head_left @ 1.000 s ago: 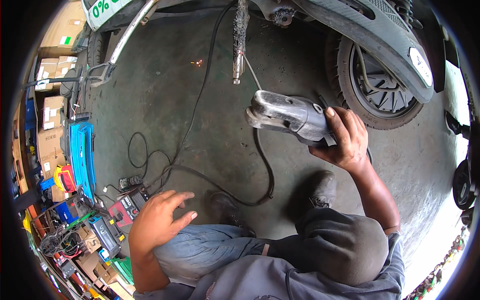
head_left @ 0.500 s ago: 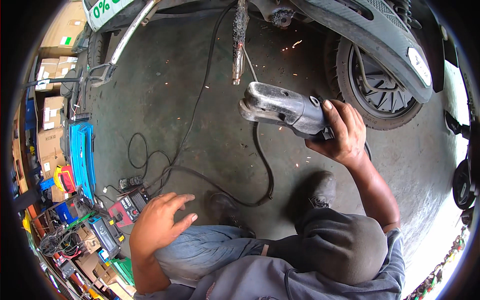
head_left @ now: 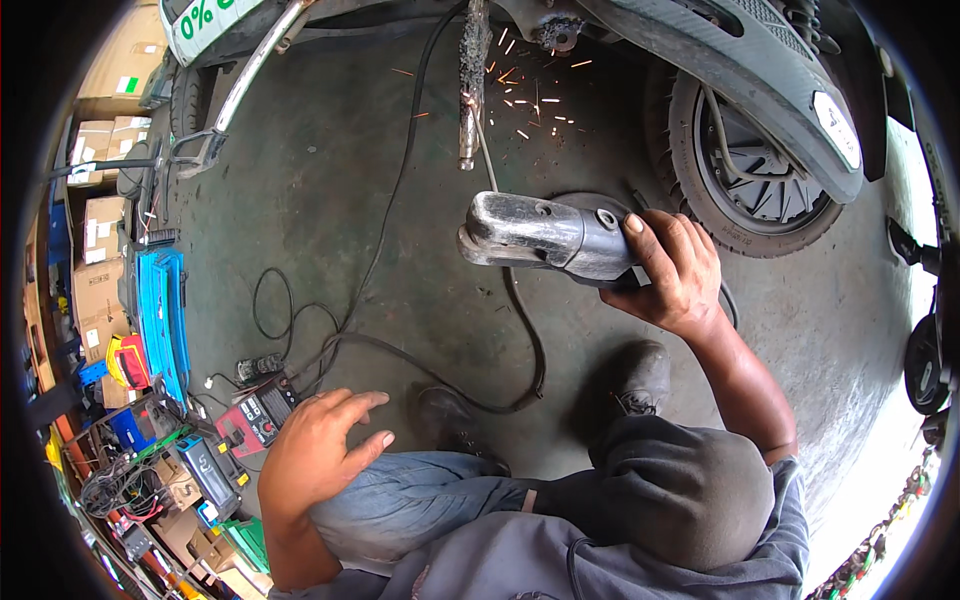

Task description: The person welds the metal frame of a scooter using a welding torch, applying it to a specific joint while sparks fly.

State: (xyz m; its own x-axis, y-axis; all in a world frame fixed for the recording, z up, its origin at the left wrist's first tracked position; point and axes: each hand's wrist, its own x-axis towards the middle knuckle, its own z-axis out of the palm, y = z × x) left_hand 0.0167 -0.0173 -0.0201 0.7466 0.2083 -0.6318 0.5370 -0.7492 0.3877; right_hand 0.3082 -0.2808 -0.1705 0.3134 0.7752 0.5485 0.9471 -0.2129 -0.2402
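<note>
My right hand (head_left: 675, 265) is wrapped round a scuffed black-and-grey tool (head_left: 535, 230) with a rounded, slotted end. A thin grey rod (head_left: 487, 155) runs up from behind it to touch a hanging, crusted metal bar (head_left: 468, 140), with orange sparks (head_left: 530, 105) flying to the right of the bar. A thick black cable (head_left: 525, 320) shows below the tool. My left hand (head_left: 320, 440) rests empty by my jeans-clad knee (head_left: 400, 500), fingers loosely curved and apart.
A two-wheeler's grey frame (head_left: 720, 60) and wheel (head_left: 760, 175) stand at upper right. A red machine (head_left: 245, 425) sits left of my feet among looped cables. Cardboard boxes (head_left: 100, 280), blue panels (head_left: 163, 320) and assorted tools line the left. My boots (head_left: 640, 375) are on the floor.
My right hand has moved slightly left with the tool, whose end now sits further left. The sparks are now clustered beside the metal bar. My left hand has stayed nearly still.
</note>
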